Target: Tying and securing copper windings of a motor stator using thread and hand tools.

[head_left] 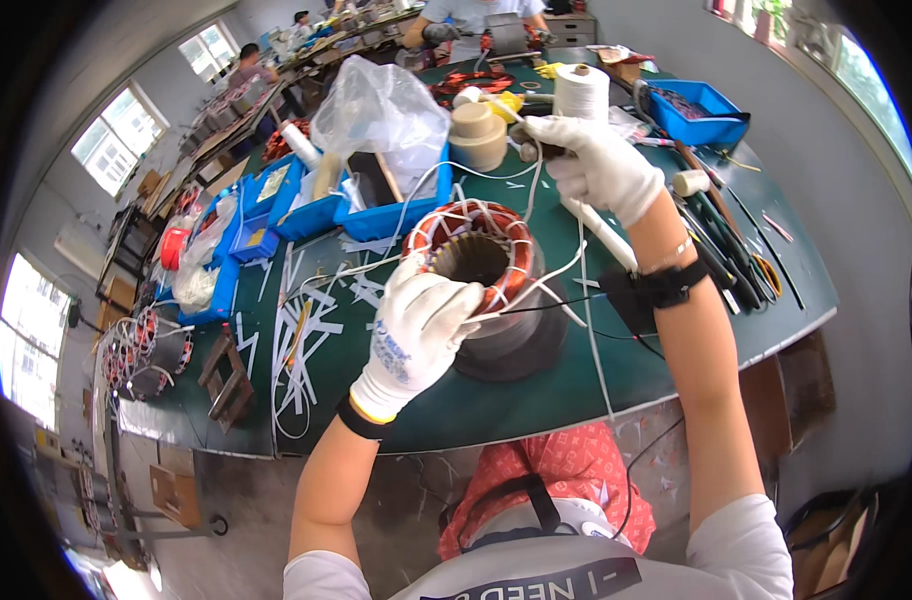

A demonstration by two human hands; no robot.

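Observation:
A motor stator (531,330) stands on the green table in front of me. Its orange-red copper winding (519,250) forms a ring at the top, laced round with white cord. My left hand (416,325), in a white glove, grips the near left side of the winding, fingers curled at the rim. Raised to the far right of the stator is my gloved right hand (601,165), fingers closed on white cord (535,185). The cord hangs from this hand toward the winding. Another length (593,340) trails over the table's near edge.
Blue bins (396,220) with a clear plastic bag (376,110) stand at the left. Tape rolls (478,140) and a cord spool (581,92) sit behind. Cut white strips (311,340) lie left; tools (721,250) lie right. Across the table, a person (466,15) works.

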